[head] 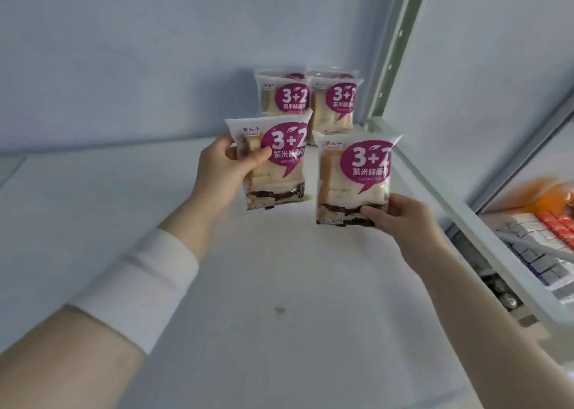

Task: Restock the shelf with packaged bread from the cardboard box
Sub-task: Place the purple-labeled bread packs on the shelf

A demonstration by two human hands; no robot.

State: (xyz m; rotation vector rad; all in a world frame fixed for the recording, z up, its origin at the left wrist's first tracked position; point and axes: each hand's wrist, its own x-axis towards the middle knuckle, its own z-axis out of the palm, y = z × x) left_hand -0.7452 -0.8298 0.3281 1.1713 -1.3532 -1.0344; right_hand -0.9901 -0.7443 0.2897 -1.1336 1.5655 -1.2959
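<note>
Two bread packs with a purple "3+2" label stand upright at the back right of the white shelf (279,284): one on the left (281,93) and one on the right (337,104), with more packs partly hidden behind them. My left hand (225,172) grips the left edge of a third bread pack (276,166), held upright in front of the left standing pack. My right hand (400,219) pinches the bottom right corner of a fourth bread pack (354,178), held upright in front of the right one. The cardboard box is out of view.
The shelf's right edge rail (466,219) and a slotted upright post (394,45) bound the right side. Beyond the rail, lower down, lie rows of small grey boxes (534,253), red packets (556,225) and an orange bag (546,194). A pale back wall closes the shelf.
</note>
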